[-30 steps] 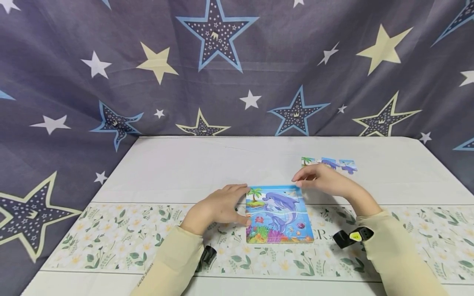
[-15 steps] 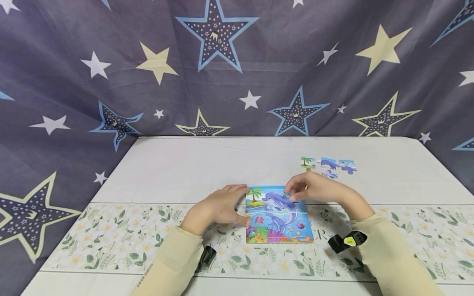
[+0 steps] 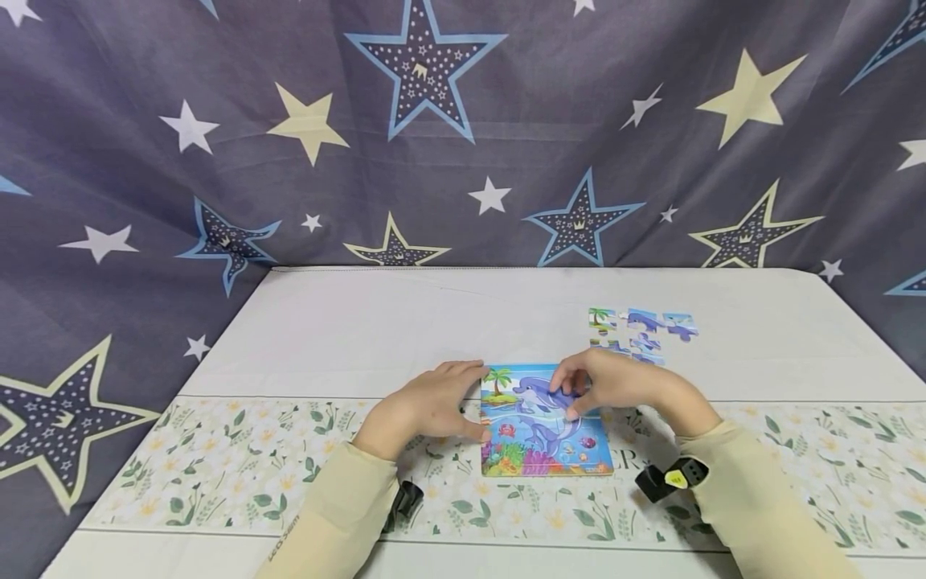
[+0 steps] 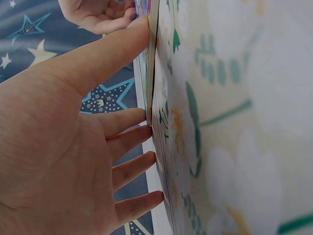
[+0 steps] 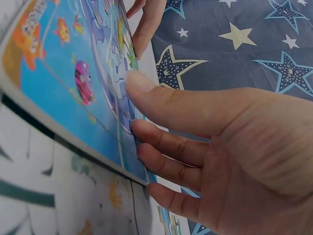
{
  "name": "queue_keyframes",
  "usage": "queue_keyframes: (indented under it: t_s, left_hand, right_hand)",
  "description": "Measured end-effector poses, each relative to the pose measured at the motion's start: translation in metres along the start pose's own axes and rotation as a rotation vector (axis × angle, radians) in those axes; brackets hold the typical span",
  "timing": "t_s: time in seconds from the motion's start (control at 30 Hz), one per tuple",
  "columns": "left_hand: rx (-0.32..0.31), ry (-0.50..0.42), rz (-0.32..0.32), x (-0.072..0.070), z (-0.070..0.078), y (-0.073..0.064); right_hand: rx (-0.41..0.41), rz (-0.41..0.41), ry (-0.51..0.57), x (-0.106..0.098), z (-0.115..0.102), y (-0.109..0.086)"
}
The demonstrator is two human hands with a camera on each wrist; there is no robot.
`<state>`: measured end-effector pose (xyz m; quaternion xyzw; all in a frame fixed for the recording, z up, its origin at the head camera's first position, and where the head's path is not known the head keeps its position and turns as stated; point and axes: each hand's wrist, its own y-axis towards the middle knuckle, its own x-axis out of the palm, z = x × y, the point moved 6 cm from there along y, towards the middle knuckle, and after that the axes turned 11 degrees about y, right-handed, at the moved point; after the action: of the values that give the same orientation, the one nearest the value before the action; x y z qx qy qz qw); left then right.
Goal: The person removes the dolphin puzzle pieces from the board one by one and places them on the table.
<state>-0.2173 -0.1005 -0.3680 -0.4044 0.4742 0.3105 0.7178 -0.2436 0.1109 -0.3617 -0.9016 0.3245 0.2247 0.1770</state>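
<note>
A square dolphin jigsaw puzzle (image 3: 528, 434) lies on the table, with a palm tree, coral and fish in its picture. My left hand (image 3: 434, 400) rests at its left side, fingers spread and the thumb touching the edge. The left wrist view shows the left fingers (image 4: 132, 142) fairly straight along that edge. Over the puzzle's upper right part is my right hand (image 3: 611, 382), fingers slightly bent. In the right wrist view, the right thumb (image 5: 142, 83) and fingertips are at the puzzle's surface. I see nothing between them. Part of the dolphin is hidden under the right fingers.
Several loose puzzle pieces (image 3: 642, 320) lie behind my right hand, farther back on the table. A floral band (image 3: 239, 458) runs across the white tablecloth (image 3: 405, 322). A dark star-patterned curtain (image 3: 463, 161) hangs along the back and left side.
My right hand has moved from the puzzle's top right corner, near the loose pieces, left and toward me over the dolphin. More loose pieces are now uncovered. The left hand stays put.
</note>
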Motion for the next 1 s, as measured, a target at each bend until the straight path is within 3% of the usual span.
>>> queue_keyframes:
  t_s: [0.67, 1.0]
  left_hand:
    - [0.008, -0.003, 0.008, 0.0009, 0.0009, 0.0016]
    - [-0.002, 0.006, 0.007, 0.001, -0.0002, 0.0011]
  right_hand:
    - [0.046, -0.013, -0.038, 0.0054, 0.0022, -0.001]
    - [0.031, -0.014, -0.046, 0.0068, 0.001, -0.0007]
